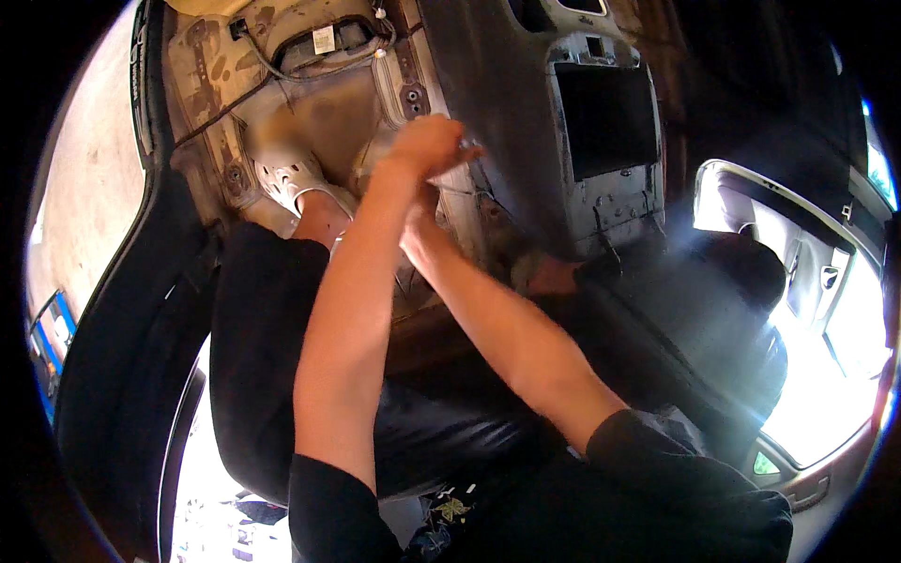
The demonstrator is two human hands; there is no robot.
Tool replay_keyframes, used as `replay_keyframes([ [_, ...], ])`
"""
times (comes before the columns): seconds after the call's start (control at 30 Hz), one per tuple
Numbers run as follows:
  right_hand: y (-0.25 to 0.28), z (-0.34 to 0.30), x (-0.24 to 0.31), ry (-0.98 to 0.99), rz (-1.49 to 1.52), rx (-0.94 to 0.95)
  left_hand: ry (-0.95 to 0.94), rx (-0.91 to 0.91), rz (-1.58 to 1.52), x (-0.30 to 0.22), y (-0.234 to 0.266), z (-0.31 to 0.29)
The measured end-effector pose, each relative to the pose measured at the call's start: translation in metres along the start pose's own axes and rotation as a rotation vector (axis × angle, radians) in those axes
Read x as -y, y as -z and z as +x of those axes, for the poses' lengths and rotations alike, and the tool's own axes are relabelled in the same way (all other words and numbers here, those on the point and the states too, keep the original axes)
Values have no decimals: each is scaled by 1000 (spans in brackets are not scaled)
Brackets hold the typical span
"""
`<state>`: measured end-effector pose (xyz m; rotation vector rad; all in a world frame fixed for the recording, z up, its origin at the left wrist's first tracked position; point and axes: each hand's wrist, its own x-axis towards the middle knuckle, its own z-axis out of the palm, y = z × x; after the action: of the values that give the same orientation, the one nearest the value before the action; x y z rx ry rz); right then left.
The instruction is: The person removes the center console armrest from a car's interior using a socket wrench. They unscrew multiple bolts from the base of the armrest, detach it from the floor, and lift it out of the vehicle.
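Note:
My left hand is over the bare, stained metal floor of a car, beside the dark carpet. Its fingers are curled and point to the right; what they hold, if anything, is too small or blurred to make out. My right hand is just below it, crossing behind my left forearm, and its fingers are hidden. A thin cable or rod shows just right of the hands, near the carpet's edge.
A console frame with a dark rectangular opening stands to the right. My foot in a pale clog rests on the floor at left. Cables run along the far floor. The dark door sill curves along the left; an open door is at right.

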<state>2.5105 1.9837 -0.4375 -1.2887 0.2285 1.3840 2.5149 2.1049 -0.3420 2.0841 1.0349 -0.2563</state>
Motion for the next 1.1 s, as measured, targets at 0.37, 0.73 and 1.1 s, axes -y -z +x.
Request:
replay_keyframes([
  [0.37, 17, -38, 13, -66, -199, -170, 368, -100, -417, 76, -79, -89],
  [0.73, 80, 65, 35, 75, -84, -810, 353, 84, -141, 51, -74, -108],
  [1.1, 36, 29, 68, -251, 84, -736, 167, 194, 16, 39, -73, -93],
])
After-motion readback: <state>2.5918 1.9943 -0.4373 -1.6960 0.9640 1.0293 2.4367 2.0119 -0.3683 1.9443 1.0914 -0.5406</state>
